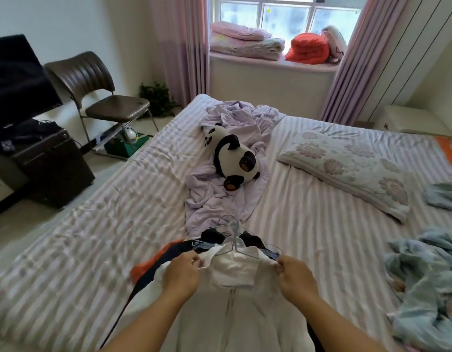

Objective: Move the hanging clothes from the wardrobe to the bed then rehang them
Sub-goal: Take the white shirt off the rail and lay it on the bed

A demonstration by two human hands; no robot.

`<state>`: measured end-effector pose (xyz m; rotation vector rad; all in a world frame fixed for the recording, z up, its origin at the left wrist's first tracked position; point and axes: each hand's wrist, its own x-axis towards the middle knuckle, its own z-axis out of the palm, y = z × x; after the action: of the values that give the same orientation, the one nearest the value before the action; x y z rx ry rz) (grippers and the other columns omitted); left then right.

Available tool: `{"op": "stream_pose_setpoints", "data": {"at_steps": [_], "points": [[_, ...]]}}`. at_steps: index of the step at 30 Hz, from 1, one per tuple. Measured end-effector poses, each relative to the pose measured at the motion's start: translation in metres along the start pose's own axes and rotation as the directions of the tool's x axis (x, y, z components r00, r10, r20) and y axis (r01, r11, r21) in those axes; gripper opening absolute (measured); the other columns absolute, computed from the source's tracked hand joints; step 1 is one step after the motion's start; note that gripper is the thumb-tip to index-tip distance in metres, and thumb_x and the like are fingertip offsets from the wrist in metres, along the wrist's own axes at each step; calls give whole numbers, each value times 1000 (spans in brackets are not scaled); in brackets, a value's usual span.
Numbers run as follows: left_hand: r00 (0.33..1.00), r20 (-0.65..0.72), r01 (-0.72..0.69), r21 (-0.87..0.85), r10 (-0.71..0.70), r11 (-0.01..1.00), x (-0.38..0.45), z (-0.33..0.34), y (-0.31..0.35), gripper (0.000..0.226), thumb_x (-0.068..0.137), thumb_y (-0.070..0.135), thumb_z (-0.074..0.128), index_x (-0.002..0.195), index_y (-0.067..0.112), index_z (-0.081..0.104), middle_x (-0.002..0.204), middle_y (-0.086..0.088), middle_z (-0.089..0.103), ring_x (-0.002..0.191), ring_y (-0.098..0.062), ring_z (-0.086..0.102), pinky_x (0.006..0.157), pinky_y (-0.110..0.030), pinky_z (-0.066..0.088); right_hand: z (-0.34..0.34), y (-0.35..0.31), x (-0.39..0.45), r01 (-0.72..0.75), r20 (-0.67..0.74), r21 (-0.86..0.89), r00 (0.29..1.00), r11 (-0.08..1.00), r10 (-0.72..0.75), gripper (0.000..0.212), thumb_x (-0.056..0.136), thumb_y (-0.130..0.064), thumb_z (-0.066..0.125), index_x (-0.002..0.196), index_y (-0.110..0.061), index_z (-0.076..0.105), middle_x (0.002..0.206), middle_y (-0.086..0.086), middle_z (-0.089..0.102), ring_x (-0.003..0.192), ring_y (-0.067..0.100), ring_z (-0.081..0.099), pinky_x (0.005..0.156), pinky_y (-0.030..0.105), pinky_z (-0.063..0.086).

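- Two hands pinch a white shirt (pixel 235 288) at its shoulders: left hand (pixel 180 274), right hand (pixel 297 276).
- Between them sits its clear hanger (pixel 232 243).
- Under the grip, dark clothes (pixel 194 246) lie on the bed (pixel 92 224).

Soft matt white cloth shirt (pixel 235 301) on a clear plastic hanger (pixel 235 243) — striped cotton-like bedsheet (pixel 92 237).

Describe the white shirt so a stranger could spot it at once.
Start at the striped bed and look to its near edge, where a pile of hangered clothes lies. The white shirt tops that pile, on a clear hanger, its shoulders pinched by both hands. The garments under it are dark or orange.
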<state>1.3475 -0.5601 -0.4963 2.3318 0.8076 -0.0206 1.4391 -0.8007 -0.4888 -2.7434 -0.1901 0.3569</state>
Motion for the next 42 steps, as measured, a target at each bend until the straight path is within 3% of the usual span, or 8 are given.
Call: {"op": "stream_pose_setpoints", "data": {"at_steps": [6, 9, 11, 15, 20, 27, 37, 42], "points": [[1000, 29, -5, -54, 7, 999, 46, 78, -34, 14, 93, 20, 53, 86, 26, 63, 88, 9, 65, 86, -17, 60, 73, -34, 50, 83, 33, 50, -94, -59, 132, 993, 987, 102, 20, 96, -14, 43, 77, -16, 48, 81, 0, 56, 71, 21, 53, 59, 35, 38], [993, 30, -114, -40, 115, 993, 66, 110, -50, 11, 90, 29, 54, 79, 29, 56, 82, 8, 61, 83, -20, 57, 72, -38, 50, 116, 43, 64, -135, -48, 236, 987, 962, 150, 13, 100, -15, 41, 89, -15, 50, 94, 3, 56, 80, 22, 51, 65, 33, 36], [987, 48, -151, -19, 152, 988, 74, 126, -57, 17, 92, 42, 47, 101, 33, 59, 101, 9, 62, 100, -20, 55, 85, -41, 48, 137, 47, 69, -125, -11, 313, 991, 941, 135, 11, 98, -12, 47, 107, -12, 53, 109, 6, 57, 93, 23, 54, 73, 33, 40], [970, 212, -161, 184, 120, 970, 81, 152, -68, 62, 99, 36, 43, 155, 25, 17, 160, 2, 18, 148, -19, 10, 118, -38, 13, 164, 49, 65, -85, 43, 329, 996, 940, 76, 61, 96, -31, 57, 147, -10, 32, 150, 7, 37, 136, 24, 37, 107, 34, 35], [951, 293, -190, 297, 100, 936, 81, 183, -87, 73, 96, 52, 21, 153, 27, -17, 159, 3, -27, 142, -11, -31, 116, -35, -16, 183, 52, 56, -56, 53, 100, 997, 993, 51, 83, 96, -59, 34, 154, -27, -17, 162, -12, -13, 146, 16, 7, 120, 40, 3], [953, 293, -190, 377, 78, 907, 85, 203, -103, 79, 83, 63, 3, 138, 27, -39, 153, 4, -38, 140, -13, -36, 114, -35, -19, 202, 56, 61, -57, 79, -62, 995, 996, 62, 81, 97, -62, 25, 151, -27, -25, 161, -8, -20, 145, 22, 8, 118, 46, 2], [927, 376, -144, 342, 6, 929, 90, 190, -90, 71, 100, 47, 29, 154, 29, -14, 160, 2, -24, 146, -18, -25, 120, -44, -7, 178, 39, 69, -32, 260, -229, 961, 973, 93, 87, 99, -56, 31, 152, -9, -20, 162, 8, -17, 145, 32, 15, 116, 46, 17], [938, 340, -161, 269, 63, 950, 76, 137, -42, 61, 98, 43, 38, 153, 26, 21, 162, -1, 11, 149, -22, 7, 118, -47, 15, 124, 17, 65, 7, 358, -191, 931, 982, 63, 88, 99, -49, 42, 154, -10, -14, 163, 13, -8, 142, 34, 30, 114, 45, 30]]}}
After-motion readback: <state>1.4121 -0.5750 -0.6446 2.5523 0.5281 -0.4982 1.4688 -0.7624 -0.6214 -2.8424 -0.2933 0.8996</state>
